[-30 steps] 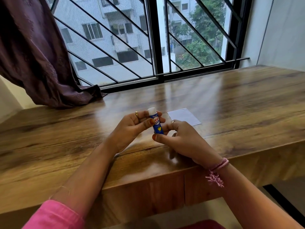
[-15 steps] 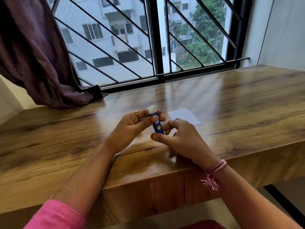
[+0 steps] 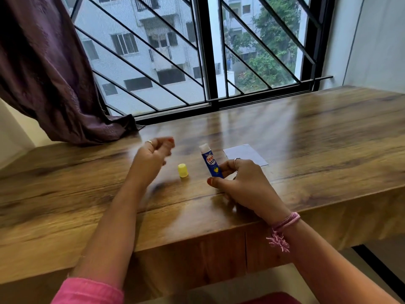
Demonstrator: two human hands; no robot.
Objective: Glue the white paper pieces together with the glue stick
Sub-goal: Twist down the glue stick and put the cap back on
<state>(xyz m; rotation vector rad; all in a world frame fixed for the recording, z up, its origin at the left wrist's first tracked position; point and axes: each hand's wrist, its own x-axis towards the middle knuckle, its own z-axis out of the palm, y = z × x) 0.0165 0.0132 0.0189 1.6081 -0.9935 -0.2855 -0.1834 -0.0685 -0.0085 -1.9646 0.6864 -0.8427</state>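
Right hand (image 3: 245, 183) pinches the glue stick (image 3: 211, 162) low on its blue barrel, upright near the bench's (image 3: 328, 150) front edge, white glue tip bared. Yellow cap (image 3: 183, 170) stands just beside it, empty. Left hand (image 3: 153, 154) is blurred, fingers loosely curled, holding nothing. White paper (image 3: 244, 153) lies flat behind: light, flimsy, best lifted by 1 edge.

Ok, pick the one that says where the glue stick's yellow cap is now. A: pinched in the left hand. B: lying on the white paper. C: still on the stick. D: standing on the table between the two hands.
D: the yellow cap stands on the table, apart from the glue stick gripped in the right hand.
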